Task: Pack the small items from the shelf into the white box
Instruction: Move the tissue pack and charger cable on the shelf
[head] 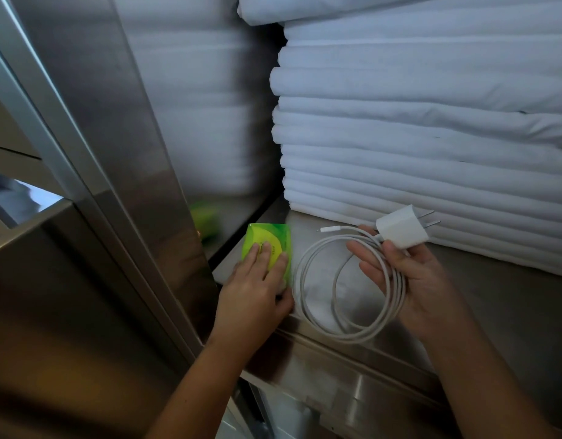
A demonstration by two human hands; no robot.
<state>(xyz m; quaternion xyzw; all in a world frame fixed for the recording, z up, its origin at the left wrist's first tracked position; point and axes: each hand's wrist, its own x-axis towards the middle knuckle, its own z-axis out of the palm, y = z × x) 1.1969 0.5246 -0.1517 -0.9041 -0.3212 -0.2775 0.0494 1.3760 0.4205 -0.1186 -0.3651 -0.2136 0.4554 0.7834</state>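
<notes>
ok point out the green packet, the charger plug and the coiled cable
green packet (267, 236): head view, upper part of its printed face
charger plug (400, 231): head view, middle of its white body
coiled cable (396, 282): head view, bundled strands on the loop's right side

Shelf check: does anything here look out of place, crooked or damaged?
Nothing spilled or damaged. The green packet under the left hand lies flat on the shelf; the right hand holds the charger, its cable neatly coiled. Only the topmost folded sheets jut out past those below.
</notes>
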